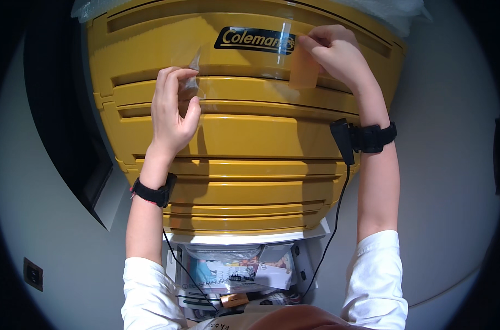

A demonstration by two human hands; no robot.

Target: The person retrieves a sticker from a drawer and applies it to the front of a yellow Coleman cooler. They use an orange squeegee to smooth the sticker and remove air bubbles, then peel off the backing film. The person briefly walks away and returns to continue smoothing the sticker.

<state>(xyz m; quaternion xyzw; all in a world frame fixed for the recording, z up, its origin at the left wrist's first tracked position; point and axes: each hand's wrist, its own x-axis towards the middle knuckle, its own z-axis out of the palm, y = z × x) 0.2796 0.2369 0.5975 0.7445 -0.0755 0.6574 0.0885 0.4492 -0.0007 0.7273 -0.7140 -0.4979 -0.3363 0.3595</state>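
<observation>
In front of me is a stacked yellow plastic chest with recessed grooves and a black Coleman logo plate near its top. My right hand, at the plate's right end, pinches the upper part of a flat, translucent orange piece. My left hand is left of the plate, thumb and index finger apart. A wrinkled clear plastic film rises between those fingers; whether they grip it I cannot tell. Glossy reflections to its right suggest that the film lies over the chest front, but its extent is unclear.
Beneath the chest, a white shelf edge overhangs clear bags with printed papers and a small orange box. Bubble wrap covers the top. Cables hang from black wrist straps. A wall socket is at left.
</observation>
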